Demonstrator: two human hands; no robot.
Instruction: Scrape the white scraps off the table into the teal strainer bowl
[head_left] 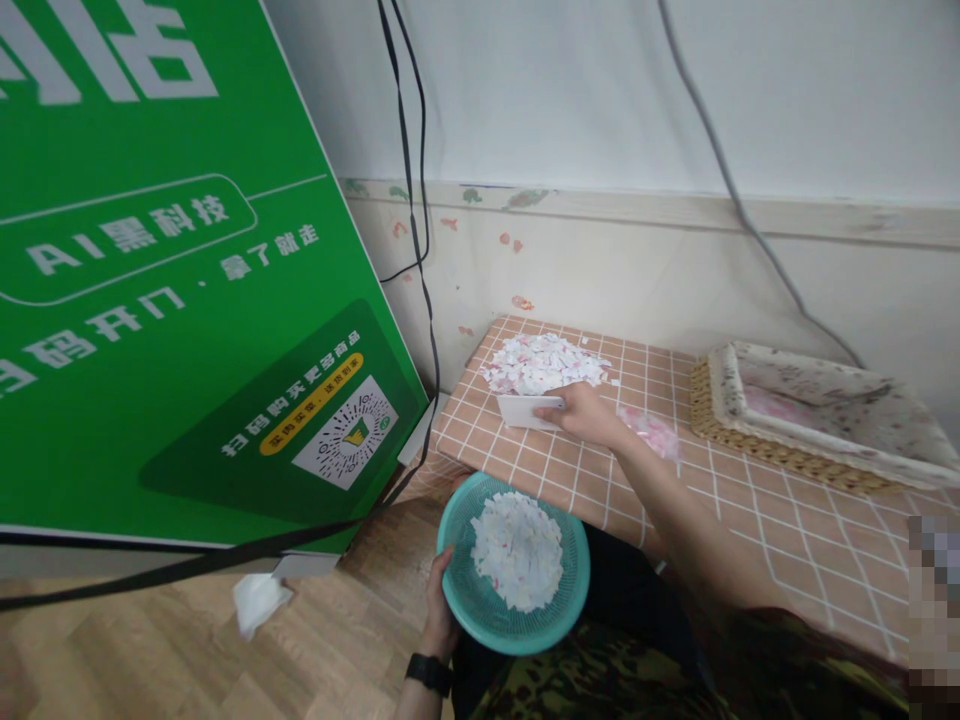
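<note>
The right hand (585, 412) pinches a white card (517, 411), its grip partly hidden; the forearm (675, 500) reaches across the checked table (750, 530). Just beyond the card lies a heap of white, pink-flecked paper scraps (540, 362). The left hand (441, 600) clasps a teal basket (510, 643), underside unseen, with more scraps (517, 550) inside.

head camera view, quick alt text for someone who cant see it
A person's right hand holds a flat white card beside a pile of paper scraps on a checked tablecloth; the left hand holds a teal basket containing more scraps. A green sign stands on the left.
</note>
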